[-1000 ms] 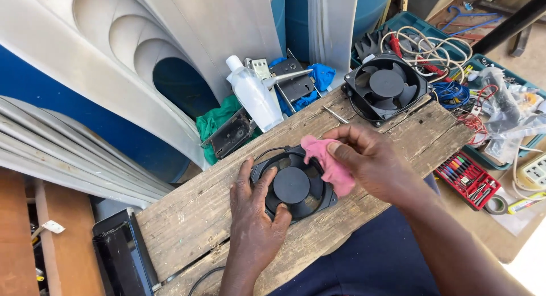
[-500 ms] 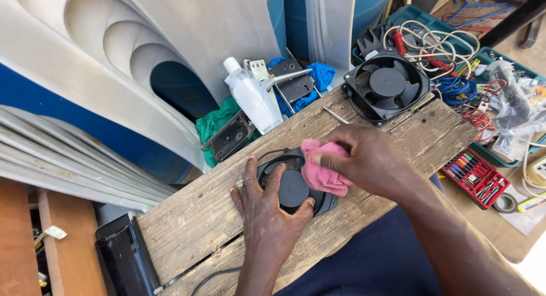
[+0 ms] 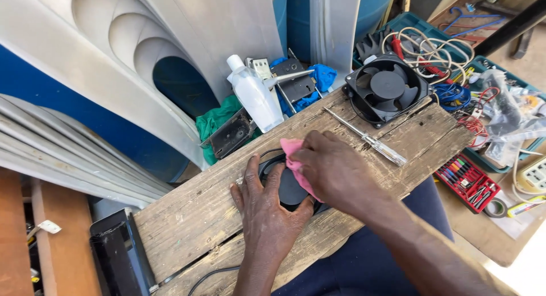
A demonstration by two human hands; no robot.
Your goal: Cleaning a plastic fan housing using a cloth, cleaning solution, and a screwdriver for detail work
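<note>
A big white plastic chair (image 3: 142,63) leans at the back, smooth and curved, and it walls off the far side of the bench. In front of it lies a rough wooden plank (image 3: 187,222). It is grey, cracked and flat. Its left half is bare, so there is room to move there. Its near edge sits over the person's dark blue lap, and its right end stops near a teal tray (image 3: 455,34) full of tangled wires.

The left hand (image 3: 267,213) lies flat on the plank with its fingers spread, and the fingertips rest on a round black fan (image 3: 287,188). The fan sits in the middle of the plank, mostly hidden under both hands. The right hand (image 3: 335,171) comes in from the right and its fingers are curled and pressed together on a soft pink cloth (image 3: 296,159), which touches the top of the fan.

A second black fan (image 3: 388,88) with a square frame stands on the far right corner of the plank, well apart from the hands. A long thin screwdriver (image 3: 367,138) with a clear handle lies between that fan and the right hand, just beside the knuckles. A white plastic bottle (image 3: 253,97) leans behind the far edge. A small red case (image 3: 466,182) of tiny tools lies past the right end, lower down.
</note>
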